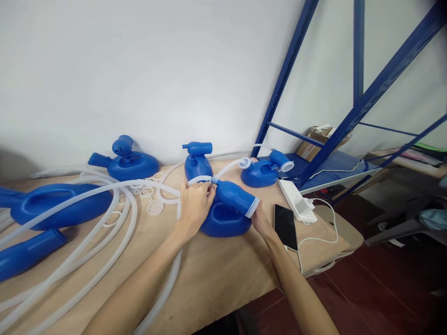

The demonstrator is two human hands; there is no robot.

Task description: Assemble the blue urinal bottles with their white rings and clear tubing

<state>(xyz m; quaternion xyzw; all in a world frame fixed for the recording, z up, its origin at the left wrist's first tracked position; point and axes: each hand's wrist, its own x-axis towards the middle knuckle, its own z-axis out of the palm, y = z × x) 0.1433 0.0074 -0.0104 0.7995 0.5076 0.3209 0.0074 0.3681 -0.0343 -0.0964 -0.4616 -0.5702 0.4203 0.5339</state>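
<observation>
My left hand (195, 202) is closed on a white plastic tube (200, 178) where it meets the narrow spout of a blue funnel piece (233, 195). At the wide end, beside the funnel's white rim (253, 208), my right hand (261, 217) grips it; its fingers are partly hidden behind. The funnel slants down to the right over a blue urinal bottle (226, 228) with a handle hole, lying on the wooden table. Just behind stands another blue bottle (195, 167) with a small funnel piece (199, 149) on top.
Coiled white tubes (129, 218), white rings (155, 208) and more blue bottles (63, 202) lie to the left. Rightward are a bottle with tube (256, 176), a phone (285, 226), a power strip (293, 197) with cable, and a blue metal rack (289, 60). A white wall rises behind.
</observation>
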